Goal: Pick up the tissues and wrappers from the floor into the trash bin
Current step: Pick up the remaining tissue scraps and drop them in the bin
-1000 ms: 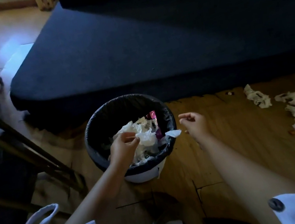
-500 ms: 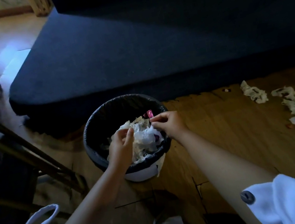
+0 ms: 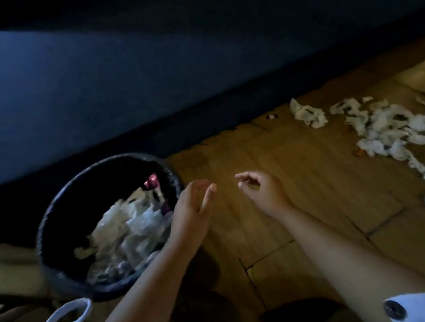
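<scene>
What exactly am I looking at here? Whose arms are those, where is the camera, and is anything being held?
There is no machine here: a person is tidying up with two bare hands. The picture comes from a camera worn on the person's head, looking forward and down, so the arms reach in from the bottom edge. The left hand, fingers straight, is at the right edge of the trash bin. The bin has a black liner and holds crumpled tissues and a pink wrapper. The right hand hangs over the wooden floor with loosely curled fingers. Neither hand seems to hold anything. Scattered tissues lie on the floor to the right.
</scene>
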`<state>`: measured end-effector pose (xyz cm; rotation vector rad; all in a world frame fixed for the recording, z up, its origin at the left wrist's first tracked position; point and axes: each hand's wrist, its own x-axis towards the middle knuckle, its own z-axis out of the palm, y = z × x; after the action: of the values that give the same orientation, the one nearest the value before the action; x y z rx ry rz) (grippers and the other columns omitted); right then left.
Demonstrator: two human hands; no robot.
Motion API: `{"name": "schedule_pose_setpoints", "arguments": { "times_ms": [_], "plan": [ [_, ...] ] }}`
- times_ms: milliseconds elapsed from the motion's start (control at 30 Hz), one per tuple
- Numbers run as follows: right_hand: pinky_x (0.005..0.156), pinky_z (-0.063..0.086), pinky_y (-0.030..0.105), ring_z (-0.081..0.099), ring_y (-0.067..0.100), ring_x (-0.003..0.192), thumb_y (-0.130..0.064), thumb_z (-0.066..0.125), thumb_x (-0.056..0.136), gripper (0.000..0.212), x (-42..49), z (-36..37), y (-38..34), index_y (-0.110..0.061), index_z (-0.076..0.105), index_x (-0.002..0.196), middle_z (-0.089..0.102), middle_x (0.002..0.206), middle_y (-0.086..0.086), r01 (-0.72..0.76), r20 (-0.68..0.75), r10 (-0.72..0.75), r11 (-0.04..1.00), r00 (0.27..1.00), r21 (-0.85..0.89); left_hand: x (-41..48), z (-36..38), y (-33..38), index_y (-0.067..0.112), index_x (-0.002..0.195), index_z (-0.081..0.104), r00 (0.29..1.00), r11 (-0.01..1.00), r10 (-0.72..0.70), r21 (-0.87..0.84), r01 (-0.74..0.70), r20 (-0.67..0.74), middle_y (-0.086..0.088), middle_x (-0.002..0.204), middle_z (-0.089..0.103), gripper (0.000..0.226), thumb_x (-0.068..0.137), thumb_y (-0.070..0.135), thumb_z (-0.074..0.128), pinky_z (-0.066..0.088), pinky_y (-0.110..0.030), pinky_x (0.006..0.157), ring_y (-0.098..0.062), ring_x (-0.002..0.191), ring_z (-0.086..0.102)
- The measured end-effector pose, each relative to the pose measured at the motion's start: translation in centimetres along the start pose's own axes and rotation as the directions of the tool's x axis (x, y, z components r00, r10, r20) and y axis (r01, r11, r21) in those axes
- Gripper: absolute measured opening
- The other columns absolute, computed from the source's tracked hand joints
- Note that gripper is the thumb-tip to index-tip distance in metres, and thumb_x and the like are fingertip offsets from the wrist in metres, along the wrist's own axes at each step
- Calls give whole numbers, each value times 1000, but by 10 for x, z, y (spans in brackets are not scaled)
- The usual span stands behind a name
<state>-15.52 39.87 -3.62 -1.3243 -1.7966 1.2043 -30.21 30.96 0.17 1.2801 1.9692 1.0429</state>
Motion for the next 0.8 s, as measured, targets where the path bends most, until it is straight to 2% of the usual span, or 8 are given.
{"name": "schedule_pose_setpoints", "arguments": {
  "times_ms": [100, 267, 467, 633, 800],
  "plan": [
    [83, 41, 15, 59, 12, 104, -13, 60, 88, 23, 15, -32, 25, -9, 66, 110, 66, 112, 5, -132, -7, 132, 990, 991, -58, 29, 32, 19, 23, 124, 51, 988, 994, -63, 97, 50, 144, 2, 128, 54, 44, 90, 51, 44, 46, -35, 99, -11, 116, 52],
    [87, 42, 22, 58, 20, 112, -14, 60, 88, 25, 48, -83, 29, -10, 63, 113, 64, 117, 8, -310, -18, 310, 945, 951, -101, 71, 46, 68, 22, 135, 42, 936, 976, -122, 211, 53, 329, -2, 142, 41, 49, 93, 47, 44, 44, -26, 95, -15, 123, 47],
    [87, 42, 24, 59, 24, 111, -12, 60, 88, 27, 70, -133, 41, -7, 62, 114, 63, 119, 14, -367, -73, 363, 928, 929, -62, 111, 89, 113, 22, 136, 41, 878, 936, -98, 343, -78, 468, -3, 145, 39, 50, 92, 47, 46, 45, -30, 99, -18, 126, 47],
    [82, 38, 22, 59, 24, 110, -18, 59, 89, 29, 54, -179, 75, -10, 61, 117, 62, 122, 12, -392, -112, 382, 917, 917, -78, 105, 151, 136, 18, 136, 42, 842, 933, -141, 356, -63, 520, -9, 139, 44, 54, 92, 50, 44, 46, -36, 99, -23, 122, 50],
    [94, 44, 32, 55, 24, 117, -19, 58, 90, 31, 8, -243, 110, -10, 59, 120, 59, 127, 11, -393, -116, 380, 912, 918, -121, 55, 222, 157, 16, 132, 46, 837, 928, -161, 368, -51, 522, -10, 135, 48, 51, 93, 49, 42, 44, -36, 99, -26, 121, 50]
  ]
}}
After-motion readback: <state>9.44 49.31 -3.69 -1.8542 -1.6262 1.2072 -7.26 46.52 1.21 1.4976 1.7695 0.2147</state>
